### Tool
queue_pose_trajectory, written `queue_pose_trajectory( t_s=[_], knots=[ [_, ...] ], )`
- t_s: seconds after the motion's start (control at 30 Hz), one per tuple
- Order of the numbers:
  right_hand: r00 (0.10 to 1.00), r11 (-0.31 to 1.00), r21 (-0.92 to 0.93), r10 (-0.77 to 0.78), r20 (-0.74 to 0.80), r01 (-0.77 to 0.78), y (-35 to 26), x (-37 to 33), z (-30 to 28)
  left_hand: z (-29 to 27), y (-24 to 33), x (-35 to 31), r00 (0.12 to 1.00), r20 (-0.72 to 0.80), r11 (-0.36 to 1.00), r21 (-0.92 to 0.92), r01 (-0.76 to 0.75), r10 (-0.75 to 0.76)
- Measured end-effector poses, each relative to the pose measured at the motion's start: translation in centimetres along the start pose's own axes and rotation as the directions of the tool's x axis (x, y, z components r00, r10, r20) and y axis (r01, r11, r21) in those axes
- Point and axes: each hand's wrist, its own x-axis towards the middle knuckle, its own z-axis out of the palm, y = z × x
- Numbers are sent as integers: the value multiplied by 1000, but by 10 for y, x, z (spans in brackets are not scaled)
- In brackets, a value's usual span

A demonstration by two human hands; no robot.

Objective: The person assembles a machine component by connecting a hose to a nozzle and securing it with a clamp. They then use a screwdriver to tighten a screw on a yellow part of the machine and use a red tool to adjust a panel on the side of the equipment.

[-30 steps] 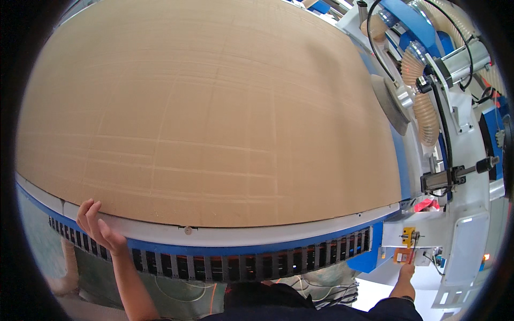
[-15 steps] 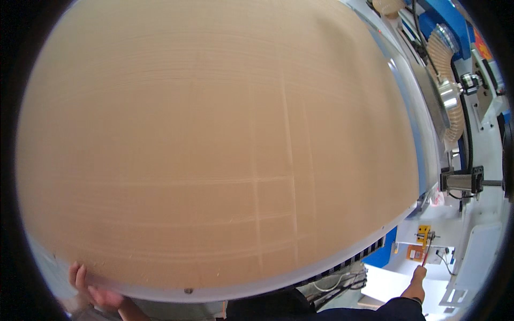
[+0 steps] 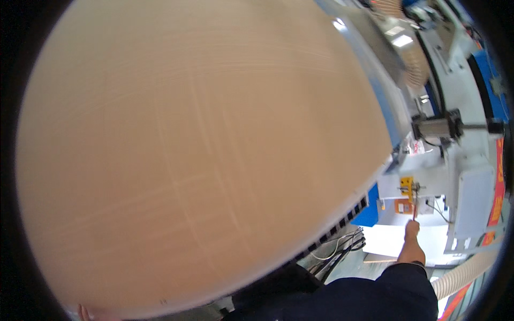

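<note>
A broad tan board [image 3: 214, 134] with faint crossing scratch lines fills most of the view. At its near left edge, one finger and a little of my left hand [image 3: 83, 312] show; the rest is out of the picture, so its grasp cannot be judged. Off to the right, with the arm stretched out, my right hand [image 3: 412, 229] is closed around the lower end of a thin reddish rod [image 3: 415, 207]. That rod runs up to a metal fitting beside a yellow bracket [image 3: 407, 186] on the white machine frame.
Along the board's right side runs a blue and clear rim [image 3: 377, 96]. Beyond it are a metal cylinder [image 3: 435, 128] and a ribbed hose [image 3: 415, 67]. Dark cables [image 3: 342, 254] hang below the board's near edge. Another ribbed hose [image 3: 466, 273] lies at the lower right.
The view has turned, so the board and machine appear shifted left and tilted. My left hand has mostly slipped out at the bottom. My right hand still holds the rod.
</note>
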Motion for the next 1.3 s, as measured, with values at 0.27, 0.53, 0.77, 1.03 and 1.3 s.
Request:
queue_pose_trajectory(
  t_s=[0.27,0.53,0.77,1.03,1.3],
  knots=[
    [994,994,83,-77,76,71,-7,-29,-48,10,54,26,978,202,930,348,-115,45],
    [975,916,353,-219,39,191,-4,-37,-69,11,70,28,967,251,759,639,-126,-50],
    [934,773,608,-329,141,181,8,-36,-63,53,183,1,859,390,943,108,315,-332],
    [943,643,761,-298,146,85,14,-32,-35,113,463,-115,658,724,587,-446,676,-207],
    [961,467,884,-256,109,24,16,-33,-25,120,633,-166,336,903,679,-424,600,267]
  ],
)
